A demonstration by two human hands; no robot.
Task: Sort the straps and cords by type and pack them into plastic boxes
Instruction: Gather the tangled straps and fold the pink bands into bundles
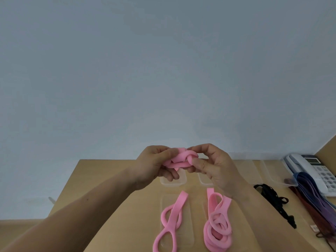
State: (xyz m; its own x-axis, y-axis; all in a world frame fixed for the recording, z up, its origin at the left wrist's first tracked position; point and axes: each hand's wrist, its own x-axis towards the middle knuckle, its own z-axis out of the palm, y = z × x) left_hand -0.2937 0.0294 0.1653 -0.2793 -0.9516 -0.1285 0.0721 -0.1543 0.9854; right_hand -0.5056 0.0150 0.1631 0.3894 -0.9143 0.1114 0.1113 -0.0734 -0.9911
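Table (112,193) — three pink straps (179,161), two hands (154,166)

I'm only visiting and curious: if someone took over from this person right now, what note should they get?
Hands: left hand and right hand both grip one bunched pink strap, held above the table.
A flat pink strap and a coiled pink strap lie loose nearer; black cord and purple straps lie at right.
Done: pink ones gathered. No strap shows in the clear boxes.
Left: finish bundling, pack each type.
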